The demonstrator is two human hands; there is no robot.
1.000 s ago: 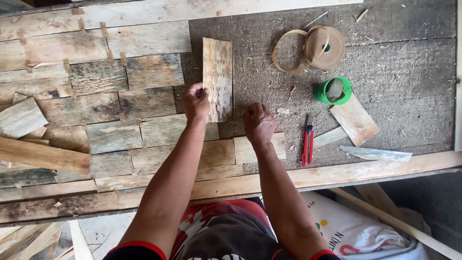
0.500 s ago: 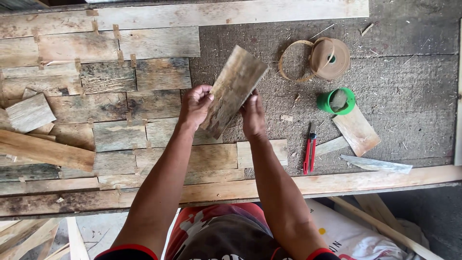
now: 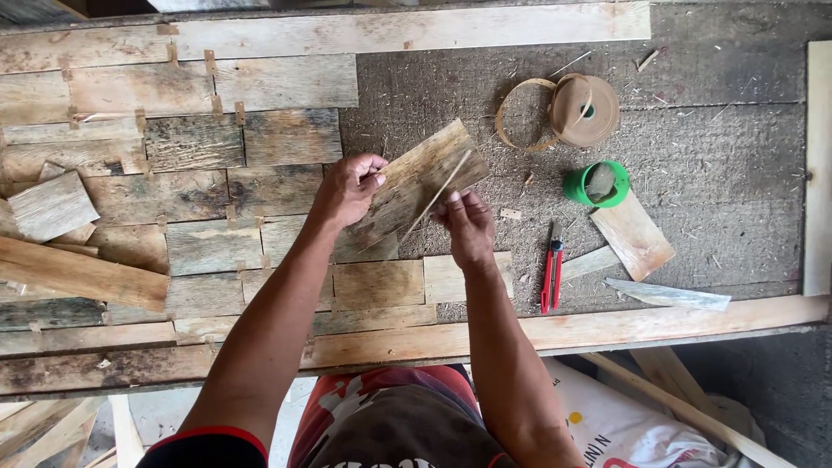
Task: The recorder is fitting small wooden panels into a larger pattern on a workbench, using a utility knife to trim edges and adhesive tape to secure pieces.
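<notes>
My left hand (image 3: 348,187) grips a weathered rectangular wood veneer piece (image 3: 416,178) by its left edge, holding it tilted above the work surface. My right hand (image 3: 466,221) pinches the lower end of a thin pale sliver (image 3: 438,195) that runs diagonally across the piece. Both hands are over the right edge of a patchwork of joined veneer pieces (image 3: 199,173) laid flat on the dark board.
A roll of brown tape (image 3: 585,108) with a loose loop lies upper right. Beside it stand a green cup (image 3: 596,184), a red utility knife (image 3: 551,277), loose wood scraps (image 3: 633,234) and a long wooden plank (image 3: 607,325) along the near edge.
The veneer piece lay flat on the board, was lifted, and has now turned further clockwise. My right hand has taken a thin sliver at its edge.
</notes>
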